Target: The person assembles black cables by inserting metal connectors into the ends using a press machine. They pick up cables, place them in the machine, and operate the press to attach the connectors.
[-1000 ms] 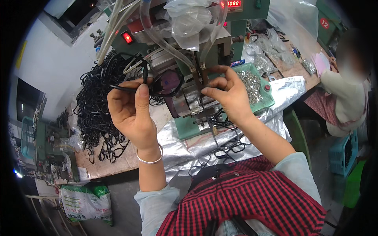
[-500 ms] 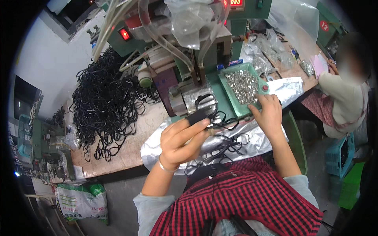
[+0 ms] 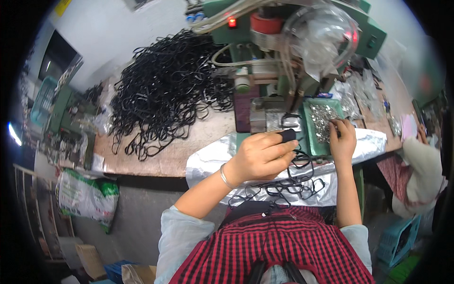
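My left hand (image 3: 265, 158) is closed in a pinch in front of the press, with a black covering (image 3: 287, 135) around a fingertip. A black cord loop (image 3: 291, 116) shows at the metal work plate (image 3: 275, 118) just beyond its fingers. More black cord loops (image 3: 302, 188) hang below this hand, over silver foil. My right hand (image 3: 344, 142) reaches over the right side of a green tray (image 3: 318, 150). Its fingers are bent and drawn together at small shiny metal pieces (image 3: 321, 120); what they grip is hidden.
The green press (image 3: 269, 23), with clear hoses and a plastic bag, stands over the work plate. A large heap of black cord loops (image 3: 165, 85) lies at left on the wooden table (image 3: 165, 158). At right, another person's sleeve (image 3: 418, 151) shows near a blue crate (image 3: 397, 241).
The view has turned, so the scene sits differently. My right hand has moved from the tray's near rim to the metal pieces, its fingers drawn closer together. My left hand stays pinched by the press.
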